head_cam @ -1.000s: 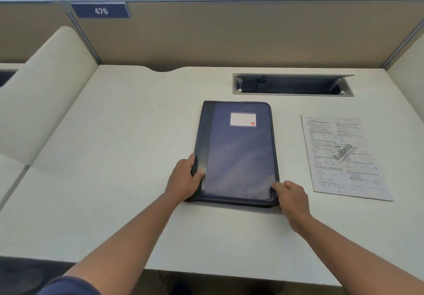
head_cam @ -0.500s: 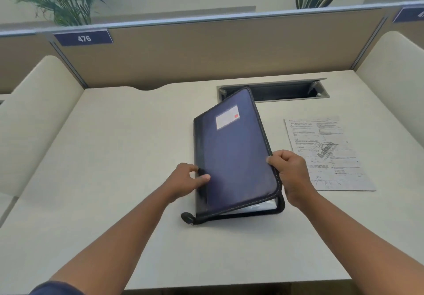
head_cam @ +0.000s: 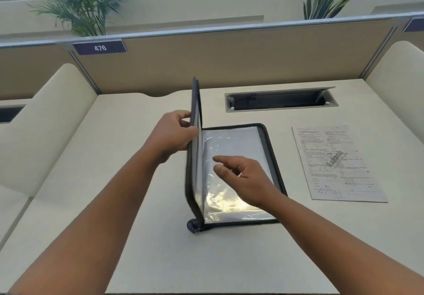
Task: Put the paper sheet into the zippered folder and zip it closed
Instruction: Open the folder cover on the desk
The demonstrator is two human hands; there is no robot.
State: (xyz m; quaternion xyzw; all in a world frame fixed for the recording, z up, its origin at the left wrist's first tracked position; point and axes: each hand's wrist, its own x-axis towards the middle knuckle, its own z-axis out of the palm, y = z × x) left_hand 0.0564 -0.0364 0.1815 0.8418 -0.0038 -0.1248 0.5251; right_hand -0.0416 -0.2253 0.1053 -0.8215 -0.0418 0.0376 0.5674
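your left hand (head_cam: 171,134) is gripping the dark zippered fabric folder's (head_cam: 268,148) cover, standing it upright. your right hand (head_cam: 243,180) is hovering open over its clear sleeves. the printed white paper sheet (head_cam: 337,164) is lying just right, on the beige desk (head_cam: 128,134).

Left hand (head_cam: 171,134) holding folder (head_cam: 236,170) cover upright, right hand (head_cam: 243,177) over sleeves, paper sheet (head_cam: 335,161) beside

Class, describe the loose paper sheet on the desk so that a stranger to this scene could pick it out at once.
Start at the pale desk and find the long cable slot near its back edge. Just below the slot's right end lies the paper sheet, flat on the desk, right of the open zippered folder. It is the only loose printed page, white with dense text and a slanted logo.
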